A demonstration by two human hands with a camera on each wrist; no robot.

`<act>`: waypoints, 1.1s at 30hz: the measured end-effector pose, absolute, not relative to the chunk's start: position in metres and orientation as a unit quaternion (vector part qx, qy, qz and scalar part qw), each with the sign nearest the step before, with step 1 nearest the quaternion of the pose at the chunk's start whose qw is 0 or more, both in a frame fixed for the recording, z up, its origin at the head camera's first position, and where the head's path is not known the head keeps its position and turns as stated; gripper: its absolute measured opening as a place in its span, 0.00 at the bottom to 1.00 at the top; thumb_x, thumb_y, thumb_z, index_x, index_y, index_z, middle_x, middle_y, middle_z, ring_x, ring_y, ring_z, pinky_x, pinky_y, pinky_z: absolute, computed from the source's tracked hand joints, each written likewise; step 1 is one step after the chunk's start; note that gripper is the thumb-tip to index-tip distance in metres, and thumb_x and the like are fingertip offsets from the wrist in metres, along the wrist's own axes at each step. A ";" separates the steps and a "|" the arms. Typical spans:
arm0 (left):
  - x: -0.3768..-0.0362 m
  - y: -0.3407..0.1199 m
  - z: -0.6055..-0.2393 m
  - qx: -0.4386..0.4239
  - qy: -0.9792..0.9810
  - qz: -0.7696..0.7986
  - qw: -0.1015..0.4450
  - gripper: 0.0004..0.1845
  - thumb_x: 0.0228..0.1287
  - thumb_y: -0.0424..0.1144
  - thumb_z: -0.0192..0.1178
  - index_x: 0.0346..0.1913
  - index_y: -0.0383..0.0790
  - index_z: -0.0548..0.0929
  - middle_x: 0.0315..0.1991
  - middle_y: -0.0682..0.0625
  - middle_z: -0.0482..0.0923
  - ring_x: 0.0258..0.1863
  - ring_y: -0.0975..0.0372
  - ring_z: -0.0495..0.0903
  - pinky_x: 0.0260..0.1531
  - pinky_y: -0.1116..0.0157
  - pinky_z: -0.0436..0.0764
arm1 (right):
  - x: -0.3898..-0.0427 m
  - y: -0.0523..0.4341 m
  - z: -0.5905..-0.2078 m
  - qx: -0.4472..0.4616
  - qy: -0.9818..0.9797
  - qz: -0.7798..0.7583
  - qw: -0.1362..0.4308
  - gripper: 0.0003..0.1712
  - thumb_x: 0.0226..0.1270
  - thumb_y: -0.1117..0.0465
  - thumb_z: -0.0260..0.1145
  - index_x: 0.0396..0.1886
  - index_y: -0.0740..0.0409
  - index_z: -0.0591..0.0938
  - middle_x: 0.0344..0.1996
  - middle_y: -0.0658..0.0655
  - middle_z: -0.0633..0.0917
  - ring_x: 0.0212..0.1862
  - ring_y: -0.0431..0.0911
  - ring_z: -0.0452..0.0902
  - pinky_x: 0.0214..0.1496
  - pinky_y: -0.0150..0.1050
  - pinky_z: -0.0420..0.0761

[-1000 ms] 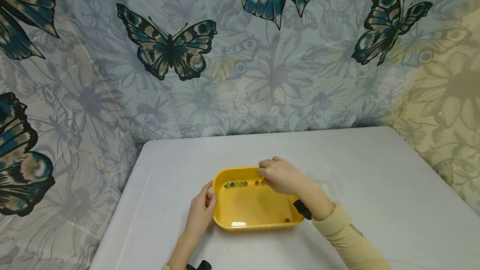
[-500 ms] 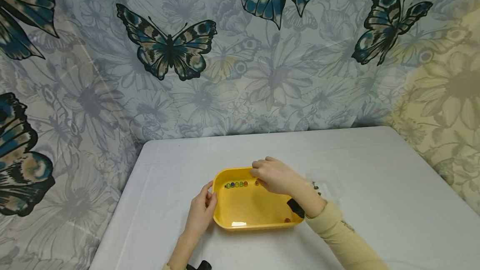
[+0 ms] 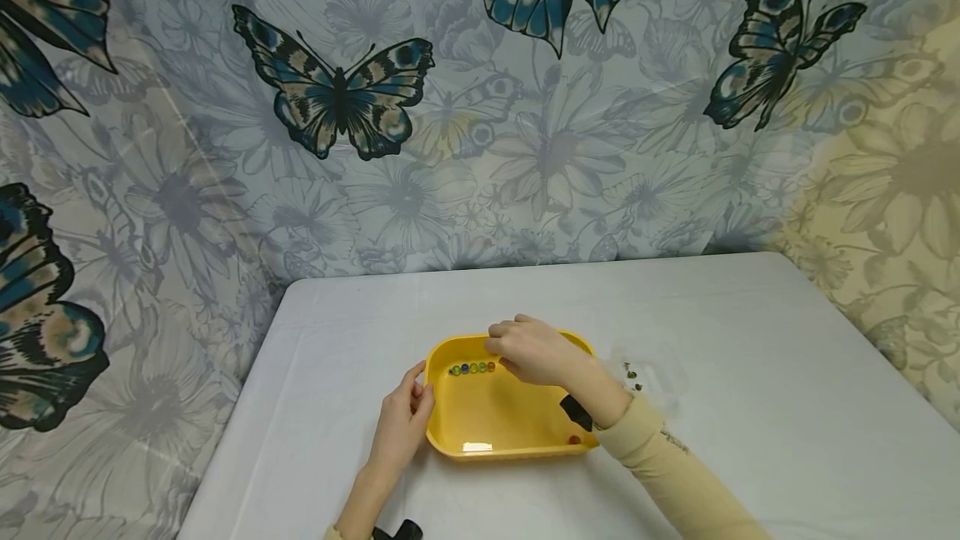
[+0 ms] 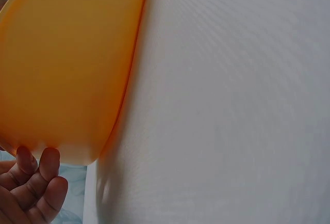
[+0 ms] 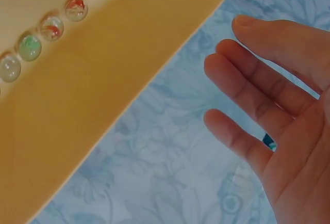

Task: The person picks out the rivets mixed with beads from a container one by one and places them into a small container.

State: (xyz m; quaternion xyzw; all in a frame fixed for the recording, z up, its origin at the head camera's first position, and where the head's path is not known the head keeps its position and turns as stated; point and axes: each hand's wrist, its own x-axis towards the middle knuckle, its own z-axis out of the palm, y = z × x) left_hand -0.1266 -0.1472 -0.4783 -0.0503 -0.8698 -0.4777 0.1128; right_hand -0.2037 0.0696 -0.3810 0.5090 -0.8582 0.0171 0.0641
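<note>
A yellow tray (image 3: 487,423) lies on the white table. Along its far side several glass marbles (image 3: 473,368) sit in a row; a lone reddish marble (image 3: 574,440) rests in the near right corner. My left hand (image 3: 400,419) holds the tray's left rim, and in the left wrist view its fingertips (image 4: 49,157) touch the tray's edge. Over the far rim hovers my right hand (image 3: 536,352), hiding part of the row. In the right wrist view its loosely bent fingers hold nothing, and more marbles (image 5: 76,8) show beside the tray's wall.
To the right of the tray, a faint transparent container (image 3: 663,382) with small dark green bits (image 3: 632,375) stands on the white table (image 3: 750,340). Behind the table hangs a butterfly-patterned cloth (image 3: 555,157).
My right hand has moved left along the tray's far side, now covering the marbles in the middle of the row. The green bits at the right have come into view. My left hand stays put.
</note>
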 end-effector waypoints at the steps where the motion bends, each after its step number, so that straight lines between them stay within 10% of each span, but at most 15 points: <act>1: -0.127 -0.147 -0.479 -0.050 -0.870 -0.478 0.112 0.19 0.65 0.31 0.53 0.59 0.29 0.71 0.24 0.54 0.68 0.20 0.68 0.67 0.20 0.73 0.71 | -0.204 0.069 -0.382 0.510 -0.858 0.017 0.063 0.07 0.55 0.69 0.67 0.26 0.53 0.78 0.21 0.46 0.69 0.26 0.40 0.64 0.30 0.32 0.63; 33: -0.127 -0.149 -0.478 -0.064 -0.868 -0.478 0.117 0.19 0.65 0.31 0.53 0.58 0.28 0.71 0.23 0.55 0.67 0.20 0.69 0.67 0.19 0.73 0.70 | -0.210 0.038 -0.403 0.544 -0.838 0.010 0.027 0.05 0.57 0.67 0.66 0.33 0.54 0.82 0.26 0.47 0.75 0.29 0.39 0.70 0.34 0.31 0.70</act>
